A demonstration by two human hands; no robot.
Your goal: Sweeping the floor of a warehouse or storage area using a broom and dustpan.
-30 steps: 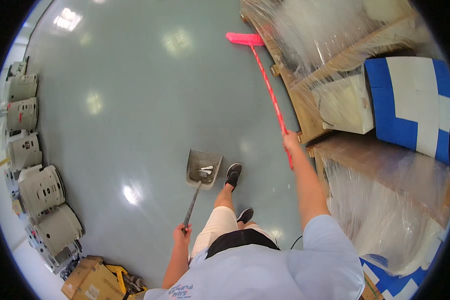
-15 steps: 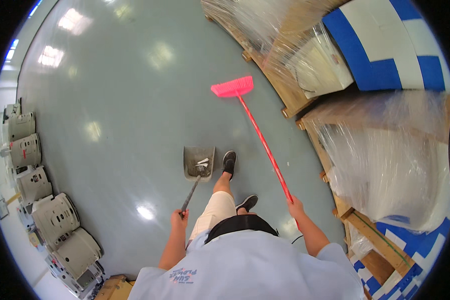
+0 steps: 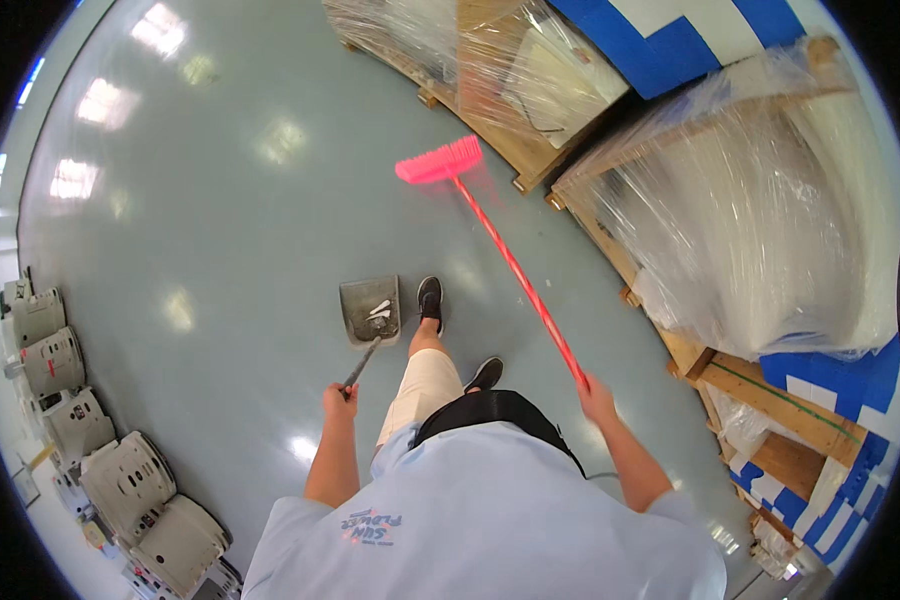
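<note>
My left hand [image 3: 340,400] is closed around the dark handle of a grey long-handled dustpan [image 3: 355,322]. White scraps [image 3: 379,312] and some fine dirt lie in its pan, which is beside my forward foot. In my right hand [image 3: 597,398] is the upper end of the red stick of a broom [image 3: 518,268]. The broom's pink bristle head [image 3: 440,161] is out ahead of me, beyond the dustpan, with its bristles pointing away from me. Whether the bristles touch the floor I cannot tell.
Wooden pallets with film-wrapped goods [image 3: 750,210] line the right side, among blue and white panels [image 3: 660,40]. Along the left wall stand several beige machine-like units [image 3: 130,475]. The grey floor [image 3: 220,200] is glossy with light reflections, and small pale specks lie near the broom stick.
The view has turned and moved forward, so the pallets and units shift in it. Broom and dustpan stay in my hands; the broom head sits slightly farther left in view.
</note>
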